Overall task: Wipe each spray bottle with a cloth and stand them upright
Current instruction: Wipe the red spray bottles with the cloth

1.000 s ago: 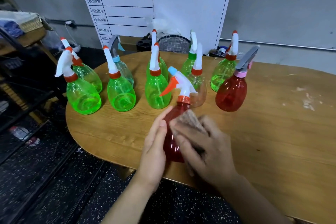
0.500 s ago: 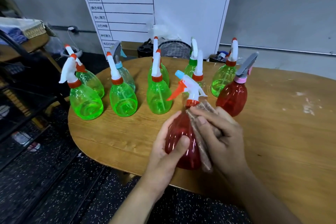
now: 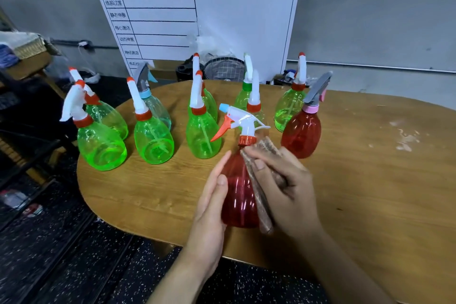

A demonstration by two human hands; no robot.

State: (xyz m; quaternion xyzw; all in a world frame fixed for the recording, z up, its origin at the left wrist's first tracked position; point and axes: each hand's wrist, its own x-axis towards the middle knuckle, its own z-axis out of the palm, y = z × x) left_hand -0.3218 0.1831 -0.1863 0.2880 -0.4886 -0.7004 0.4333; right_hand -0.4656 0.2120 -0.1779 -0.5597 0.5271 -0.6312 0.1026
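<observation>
At the near edge of the rounded wooden table (image 3: pixel 357 217), my left hand (image 3: pixel 209 210) cups the left side of a red spray bottle (image 3: pixel 238 195), fingers straight along its wall and thumb laid on the front. My right hand (image 3: pixel 283 187) grips a brown cloth (image 3: pixel 261 180) and presses it to the bottle's right side, from the orange collar down to the base. The bottle stands upright, its white trigger head (image 3: pixel 243 118) pointing left. Behind it, a cluster of upright bottles fills the far left of the tabletop: the green spray bottles (image 3: pixel 153 140) stand in loose rows from the left rim to the centre, and a second red bottle (image 3: pixel 301 133) with a grey trigger stands just right of them. Right of that bottle the wood lies bare out to the edge, marked with pale scuffs (image 3: pixel 404 138). A white schedule board (image 3: pixel 202 15) leans on the grey wall behind the table; speckled dark floor (image 3: pixel 61 254) lies below the near rim.
</observation>
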